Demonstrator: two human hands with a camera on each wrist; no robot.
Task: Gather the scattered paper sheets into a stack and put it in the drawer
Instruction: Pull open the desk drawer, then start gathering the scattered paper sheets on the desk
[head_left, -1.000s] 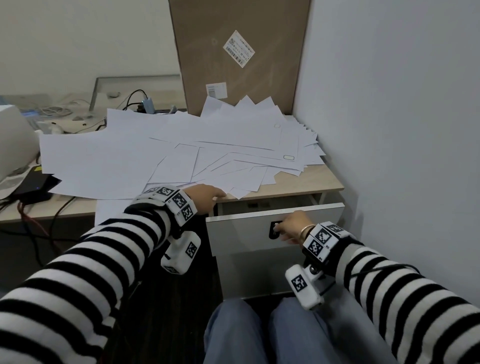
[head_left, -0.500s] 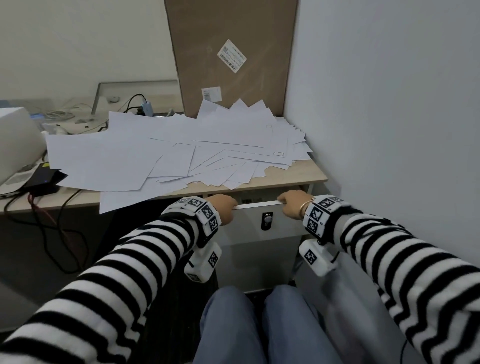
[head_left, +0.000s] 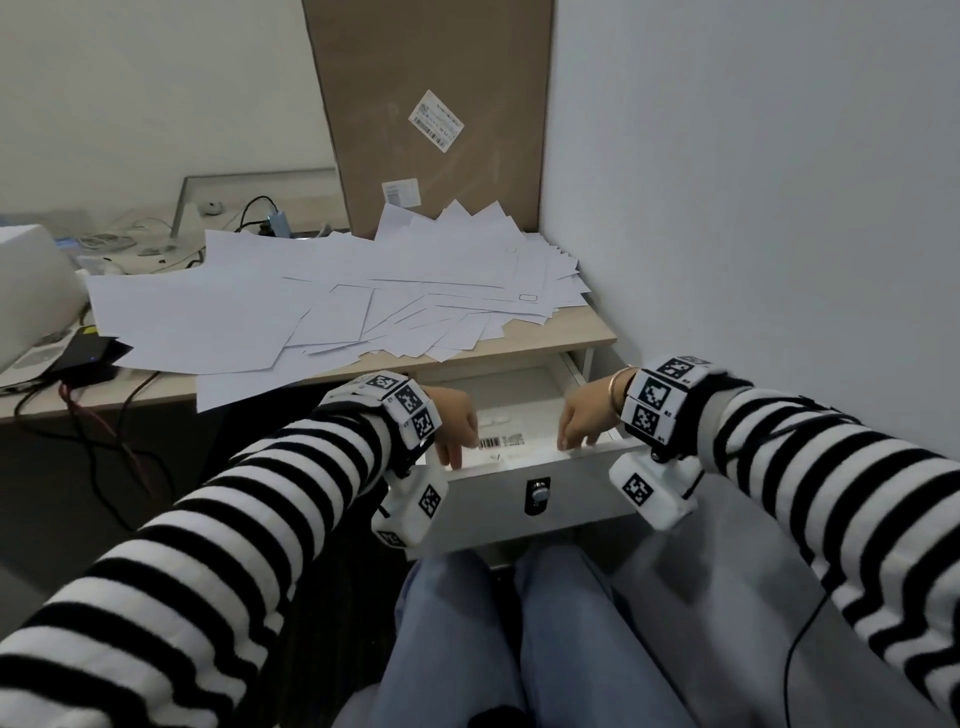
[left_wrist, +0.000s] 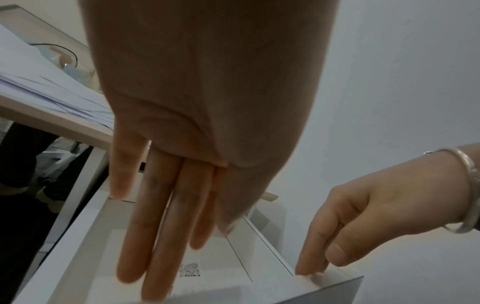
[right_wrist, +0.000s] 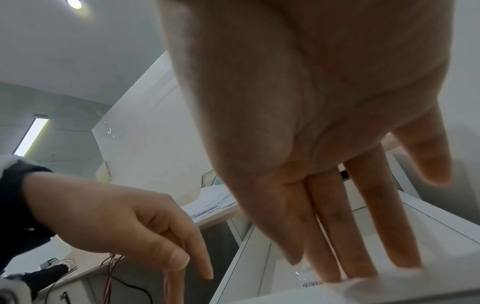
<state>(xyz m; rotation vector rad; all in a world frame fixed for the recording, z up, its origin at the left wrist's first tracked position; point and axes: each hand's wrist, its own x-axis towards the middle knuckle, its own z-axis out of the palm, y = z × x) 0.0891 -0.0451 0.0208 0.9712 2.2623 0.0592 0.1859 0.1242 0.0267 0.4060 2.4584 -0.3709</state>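
paper sheets (head_left: 332, 306) lie scattered and overlapping across the desk (head_left: 561, 340), from near its left edge to its right edge by the wall, some overhanging the front edge, none stacked. below the desk's right end the drawer (head_left: 519, 499) stands pulled out, a barcode label on its floor; left hand (head_left: 454, 423) has straight fingers pointing down at the left end of the drawer's front rim, apparently just touching it though the wrist view is blurred. right hand (head_left: 584, 418), fingers straight and loosely together, fingertips resting on the rim's right end, gripping nothing.
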